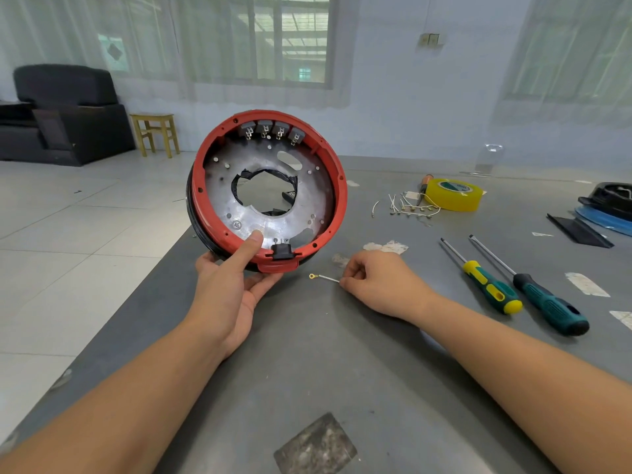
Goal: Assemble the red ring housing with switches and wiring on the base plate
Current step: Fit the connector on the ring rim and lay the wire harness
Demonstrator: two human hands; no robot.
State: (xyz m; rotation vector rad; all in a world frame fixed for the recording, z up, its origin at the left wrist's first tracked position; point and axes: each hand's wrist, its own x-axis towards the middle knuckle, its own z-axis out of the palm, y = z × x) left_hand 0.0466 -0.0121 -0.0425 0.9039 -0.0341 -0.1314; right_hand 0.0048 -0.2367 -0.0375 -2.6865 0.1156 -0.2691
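Red ring housing (pixel 343 196) is held tilted up above the near left edge of the grey tabletop (pixel 342 354), open face turned toward the camera. It is gripped at its lower rim by the left hand (pixel 232 285): thumb laid up over the rim onto the metal base plate (pixel 222 186) inside, fingers curled under and behind. The base plate is seated within the ring, silvery, with a ragged central opening edged in black. Four grey switches (pixel 270 130) are set in a row along the upper inner wall of the ring, terminals pointing inward. A black connector block (pixel 283 252) is fitted at the bottom of the ring, just beside the thumb. The right hand (pixel 379 282) is rested on the tabletop, to the right of the housing and apart from it; a short white wire (pixel 329 278) with a yellow ring terminal is pinched between its fingertips, the terminal end lying on the surface toward the housing. Further back on the right, a scatter of more small wires (pixel 407 206) is seen beside a roll of yellow tape (pixel 455 195). Two screwdrivers (pixel 492 289) with green handles are lying side by side near the right forearm. Black and blue parts (pixel 605 206) are noted at the far right edge.
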